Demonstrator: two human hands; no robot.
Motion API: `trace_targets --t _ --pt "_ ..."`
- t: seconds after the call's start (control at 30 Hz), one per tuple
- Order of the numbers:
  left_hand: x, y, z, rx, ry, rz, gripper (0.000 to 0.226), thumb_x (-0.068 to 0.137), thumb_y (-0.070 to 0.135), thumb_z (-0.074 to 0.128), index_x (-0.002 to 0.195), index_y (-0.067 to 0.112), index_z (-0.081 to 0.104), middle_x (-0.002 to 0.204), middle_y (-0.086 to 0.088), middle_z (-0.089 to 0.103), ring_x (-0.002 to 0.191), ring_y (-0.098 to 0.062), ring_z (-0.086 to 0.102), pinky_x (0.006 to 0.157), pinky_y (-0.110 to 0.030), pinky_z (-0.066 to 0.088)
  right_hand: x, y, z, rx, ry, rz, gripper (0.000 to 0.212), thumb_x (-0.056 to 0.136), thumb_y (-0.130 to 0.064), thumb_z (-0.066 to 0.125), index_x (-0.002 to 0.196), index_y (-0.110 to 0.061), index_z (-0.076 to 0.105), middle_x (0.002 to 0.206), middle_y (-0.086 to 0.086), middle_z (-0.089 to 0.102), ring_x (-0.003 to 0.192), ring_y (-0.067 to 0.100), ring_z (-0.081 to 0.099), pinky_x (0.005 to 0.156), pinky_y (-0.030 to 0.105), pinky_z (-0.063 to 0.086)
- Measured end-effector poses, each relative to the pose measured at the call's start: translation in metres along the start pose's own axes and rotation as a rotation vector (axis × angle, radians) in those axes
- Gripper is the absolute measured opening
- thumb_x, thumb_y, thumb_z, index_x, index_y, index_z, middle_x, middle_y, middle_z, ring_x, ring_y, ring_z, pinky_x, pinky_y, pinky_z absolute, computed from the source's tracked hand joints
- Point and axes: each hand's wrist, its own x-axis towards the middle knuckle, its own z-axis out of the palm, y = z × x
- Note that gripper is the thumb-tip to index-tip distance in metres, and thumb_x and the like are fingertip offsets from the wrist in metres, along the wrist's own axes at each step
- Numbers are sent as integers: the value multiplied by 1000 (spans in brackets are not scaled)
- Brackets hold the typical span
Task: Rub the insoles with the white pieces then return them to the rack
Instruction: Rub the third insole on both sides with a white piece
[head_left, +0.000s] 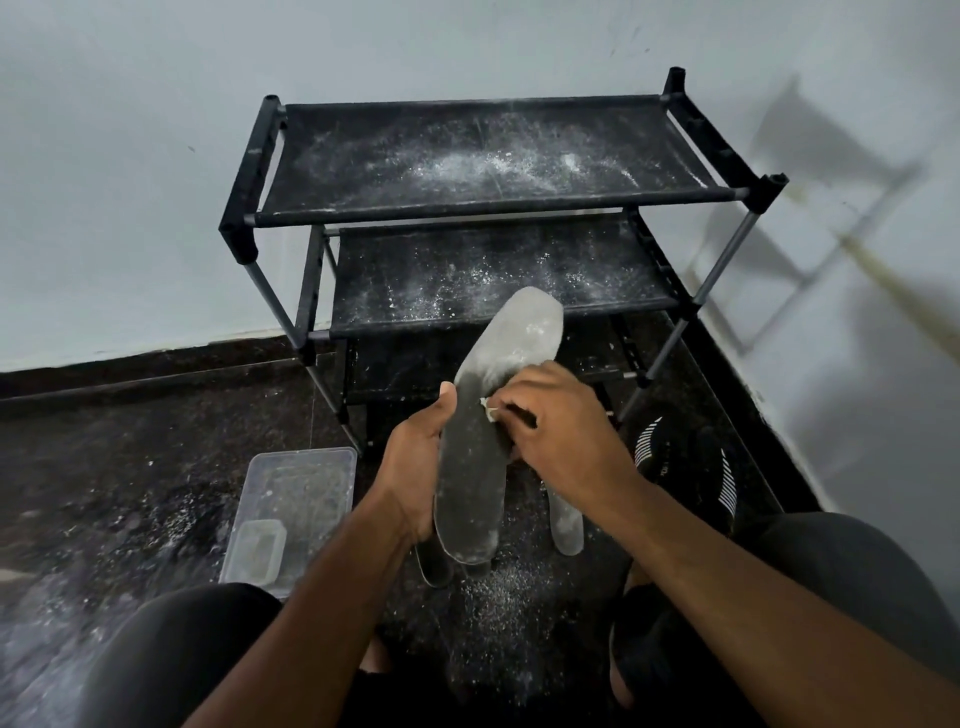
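Observation:
My left hand (415, 457) grips a long grey insole (475, 478) by its left edge and holds it upright, toe end up, in front of the black rack (498, 208). The upper half of the insole is whitened with powder, the lower half is darker. My right hand (561, 431) pinches a small white piece (488, 410) against the insole's right edge near its middle. Two more insoles lie on the floor below: a pale one (566, 525) to the right and a dark one (434, 569) partly hidden behind the held insole.
The rack's two fabric shelves are dusted with white powder. A clear plastic box (296, 499) with a smaller tub (257, 551) inside sits on the dark floor at left. A black shoe with white stripes (691, 467) lies at right. My knees frame the bottom.

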Motion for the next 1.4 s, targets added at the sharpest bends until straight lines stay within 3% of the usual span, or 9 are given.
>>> trace_targets --t 0.17,0.33,0.47,0.6,0.73,0.9,1.07,1.23,1.4 --pt "-6 4 3 51 -57 -15 67 106 52 35 135 -3 60 127 -33 66 109 -41 72 84 -41 62 11 16 -14 5 244 156 8 84 -10 74 89 -16 76 87 -5 69 84 11 58 76 28 50" --pt "-2 7 0 -37 -81 43 62 107 49 41 137 -1 59 135 -27 63 124 -41 62 97 -55 55 2 0 -3 80 86 96 8 85 -7 73 91 -12 76 88 -3 65 81 5 61 67 12 52" --pt "-3 12 1 -3 -110 70 74 105 62 32 139 2 58 119 -21 70 106 -33 70 95 -58 55 2 -2 -3 299 -43 154 4 88 -5 70 90 -6 74 93 1 60 81 10 64 53 19 57" --pt "-3 8 4 57 -76 47 71 105 60 30 131 2 62 111 -19 74 96 -29 74 84 -53 62 3 -3 -2 102 21 135 9 86 -16 74 94 -17 72 91 -9 63 82 5 59 70 20 52" --pt "-1 4 2 91 -47 -6 72 103 62 33 134 3 63 118 -23 71 102 -32 72 84 -48 60 0 -13 1 169 17 72 17 80 -20 79 96 -16 75 90 -5 70 84 9 62 80 30 52" --pt "0 1 0 91 -42 -55 71 102 62 41 130 2 67 119 -25 70 111 -36 69 99 -51 54 -7 -20 12 156 -69 -67 12 86 -2 68 93 -8 76 91 1 64 84 16 62 77 26 50" --pt "-2 -3 6 88 -177 -117 70 105 60 35 121 -1 65 96 -23 68 76 -33 67 72 -44 57 4 -3 -1 16 123 22 13 84 -1 70 92 -10 75 91 2 67 88 18 60 82 30 51" --pt "-1 -3 1 65 -168 -121 66 102 57 44 128 1 67 108 -22 70 101 -33 68 94 -48 53 -6 -22 10 36 54 -70 7 83 -4 69 86 -8 75 86 2 68 86 16 58 82 23 46" --pt "-1 -7 6 86 -253 -115 73 106 62 29 125 3 67 101 -21 70 82 -31 67 71 -43 56 8 -2 -6 32 213 135 8 84 -10 74 91 -13 76 88 -2 66 84 12 60 79 33 54"
